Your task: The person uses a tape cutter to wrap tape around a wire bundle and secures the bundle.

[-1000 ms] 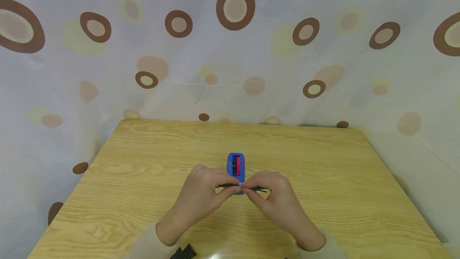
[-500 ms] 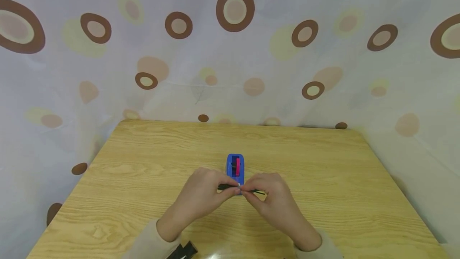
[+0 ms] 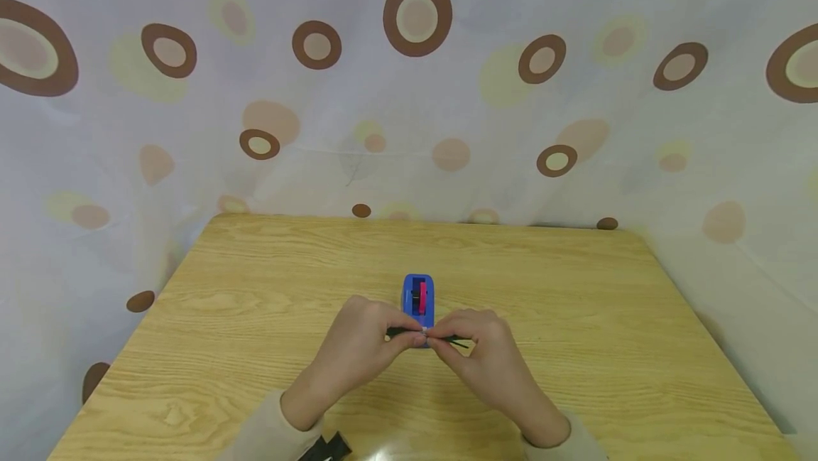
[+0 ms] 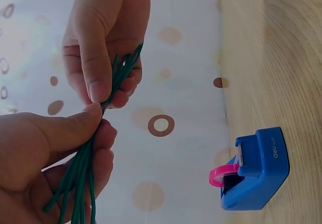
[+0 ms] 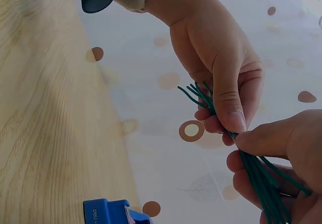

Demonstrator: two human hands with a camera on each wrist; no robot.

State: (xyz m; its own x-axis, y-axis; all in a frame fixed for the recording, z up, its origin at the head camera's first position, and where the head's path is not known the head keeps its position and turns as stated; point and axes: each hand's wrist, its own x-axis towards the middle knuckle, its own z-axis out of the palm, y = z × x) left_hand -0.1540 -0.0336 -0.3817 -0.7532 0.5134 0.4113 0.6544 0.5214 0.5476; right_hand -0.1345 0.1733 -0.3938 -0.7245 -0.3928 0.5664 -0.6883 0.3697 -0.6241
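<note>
Both hands pinch the middle of a bundle of thin green strands (image 4: 80, 176), thumbs meeting tip to tip. In the head view, my left hand (image 3: 358, 344) is on the left and my right hand (image 3: 482, 351) on the right, with dark strand ends poking out past the fingers. The strands fan loosely across the left palm and, in the right wrist view, across the right palm too. What binds their middle is hidden under the fingertips. Just beyond the hands stands a blue tape dispenser (image 3: 407, 297) with a pink roll (image 4: 216, 175).
A wooden table (image 3: 287, 255) carries the dispenser, and the hands are above it. Behind it hangs a pale curtain (image 3: 409, 106) with brown circles. A black object (image 3: 329, 447) sits by the left sleeve at the bottom edge.
Both hands have shifted very slightly toward the person and keep their pinch on the strands. The right-side strand ends now tilt a little lower. The dispenser stays in place.
</note>
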